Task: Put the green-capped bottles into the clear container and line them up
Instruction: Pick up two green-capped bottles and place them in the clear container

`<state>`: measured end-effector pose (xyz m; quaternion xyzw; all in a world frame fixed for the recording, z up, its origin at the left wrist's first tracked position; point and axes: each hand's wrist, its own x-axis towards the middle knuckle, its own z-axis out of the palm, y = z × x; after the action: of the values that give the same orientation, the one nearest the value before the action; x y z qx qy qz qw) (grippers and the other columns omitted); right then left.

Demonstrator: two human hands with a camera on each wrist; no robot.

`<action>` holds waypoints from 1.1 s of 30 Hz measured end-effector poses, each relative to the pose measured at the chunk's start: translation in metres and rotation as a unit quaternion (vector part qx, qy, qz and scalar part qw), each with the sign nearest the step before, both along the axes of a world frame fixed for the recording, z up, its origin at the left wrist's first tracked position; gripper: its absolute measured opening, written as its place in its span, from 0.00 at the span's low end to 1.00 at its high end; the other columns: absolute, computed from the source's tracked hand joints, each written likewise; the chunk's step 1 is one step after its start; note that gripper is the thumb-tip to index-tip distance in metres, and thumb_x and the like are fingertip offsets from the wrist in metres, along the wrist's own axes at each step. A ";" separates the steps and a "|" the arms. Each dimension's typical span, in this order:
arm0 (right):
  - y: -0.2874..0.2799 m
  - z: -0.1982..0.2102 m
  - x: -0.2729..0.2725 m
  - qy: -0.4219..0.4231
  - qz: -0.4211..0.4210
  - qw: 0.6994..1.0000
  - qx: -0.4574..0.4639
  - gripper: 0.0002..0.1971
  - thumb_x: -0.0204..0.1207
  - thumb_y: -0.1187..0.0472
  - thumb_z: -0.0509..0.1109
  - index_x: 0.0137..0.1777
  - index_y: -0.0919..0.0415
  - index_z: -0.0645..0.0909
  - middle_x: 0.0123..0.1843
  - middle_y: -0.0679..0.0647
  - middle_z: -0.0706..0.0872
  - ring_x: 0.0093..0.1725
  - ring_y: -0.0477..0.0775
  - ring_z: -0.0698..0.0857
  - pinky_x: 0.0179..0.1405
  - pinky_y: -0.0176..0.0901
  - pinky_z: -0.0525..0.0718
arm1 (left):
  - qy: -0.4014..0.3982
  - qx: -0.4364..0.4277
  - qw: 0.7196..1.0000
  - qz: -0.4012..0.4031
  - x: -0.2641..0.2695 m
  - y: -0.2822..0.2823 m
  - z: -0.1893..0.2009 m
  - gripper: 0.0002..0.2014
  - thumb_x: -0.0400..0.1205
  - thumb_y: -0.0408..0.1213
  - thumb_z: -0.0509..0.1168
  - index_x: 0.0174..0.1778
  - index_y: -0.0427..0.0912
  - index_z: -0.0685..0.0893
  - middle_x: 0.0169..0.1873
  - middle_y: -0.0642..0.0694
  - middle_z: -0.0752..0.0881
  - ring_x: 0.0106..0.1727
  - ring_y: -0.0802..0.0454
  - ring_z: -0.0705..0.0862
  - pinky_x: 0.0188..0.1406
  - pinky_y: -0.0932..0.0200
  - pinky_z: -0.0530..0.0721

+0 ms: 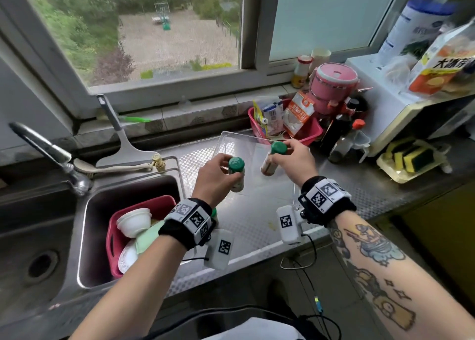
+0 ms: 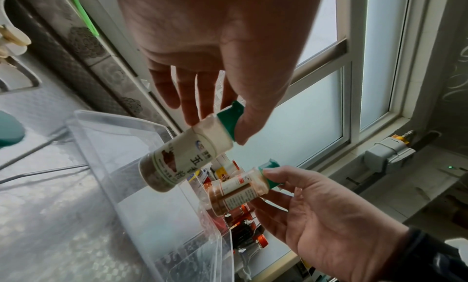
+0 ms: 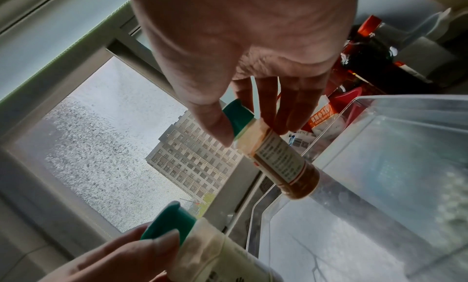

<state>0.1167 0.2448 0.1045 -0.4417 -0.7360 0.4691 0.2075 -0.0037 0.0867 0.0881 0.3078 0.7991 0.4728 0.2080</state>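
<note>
My left hand (image 1: pixel 226 166) pinches the green cap of a white-labelled bottle (image 1: pixel 237 175) and holds it over the near left part of the clear container (image 1: pixel 231 137). In the left wrist view this bottle (image 2: pixel 182 160) hangs tilted from my fingertips (image 2: pixel 202 114). My right hand (image 1: pixel 284 150) grips the cap of a second bottle (image 1: pixel 270 163) with orange-brown powder, tilted above the container's middle (image 3: pixel 380 146). In the right wrist view its base (image 3: pixel 301 188) sits just above the container's rim. Another green cap (image 1: pixel 213 212) peeks out behind my left wrist band.
A sink (image 1: pixel 128 185) on the left holds a red basin (image 1: pixel 144 211) of dishes, behind a tap (image 1: pixel 46 152). Behind the container stand a red basket (image 1: pixel 303 133) of packets and dark sauce bottles (image 1: pixel 336 133). Sponges in a tray (image 1: pixel 411 159) lie to the right.
</note>
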 end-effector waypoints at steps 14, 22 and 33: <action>0.066 -0.025 0.011 -0.076 -0.041 0.996 0.007 0.16 0.66 0.58 0.77 0.54 0.54 0.84 0.50 0.51 0.87 0.53 0.56 0.85 0.51 0.42 0.78 | 0.021 -0.024 0.999 -0.007 -0.002 0.094 0.004 0.17 0.73 0.40 0.75 0.57 0.44 0.84 0.50 0.48 0.88 0.50 0.51 0.86 0.49 0.60 0.83; 0.092 -0.034 0.006 -0.092 -0.034 0.995 0.008 0.16 0.67 0.58 0.77 0.56 0.56 0.84 0.54 0.55 0.89 0.54 0.58 0.85 0.50 0.41 0.77 | 0.015 -0.058 0.998 -0.008 -0.008 0.142 -0.010 0.17 0.70 0.37 0.75 0.55 0.44 0.86 0.51 0.45 0.90 0.52 0.47 0.88 0.57 0.47 0.87; 0.109 -0.042 -0.007 -0.118 0.000 0.993 0.004 0.18 0.67 0.57 0.79 0.57 0.55 0.84 0.54 0.54 0.89 0.54 0.57 0.85 0.47 0.37 0.72 | 0.023 -0.084 0.996 -0.024 -0.013 0.172 -0.024 0.17 0.69 0.36 0.75 0.54 0.43 0.87 0.50 0.44 0.91 0.51 0.47 0.88 0.56 0.48 0.86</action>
<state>0.1100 0.3537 0.0623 -0.4929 -0.7573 0.4111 0.1208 -0.0169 0.2589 0.0642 0.3190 0.8328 0.3921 0.2256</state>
